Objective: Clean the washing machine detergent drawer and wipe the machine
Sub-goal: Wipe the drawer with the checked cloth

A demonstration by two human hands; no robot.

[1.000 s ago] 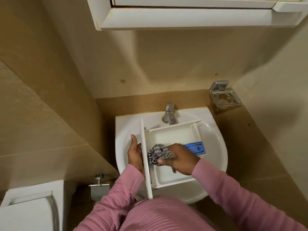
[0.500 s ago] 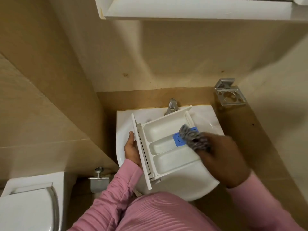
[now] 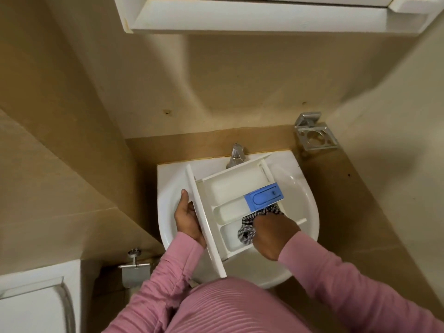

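Head view: right hand shifted cloth nearer within drawer.

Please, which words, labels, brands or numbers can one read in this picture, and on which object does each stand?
None can be read.
The blue insert of the detergent drawer shows only a moulded shape, no letters; its front panel is seen edge-on.
The striped cloth bears only a pattern.
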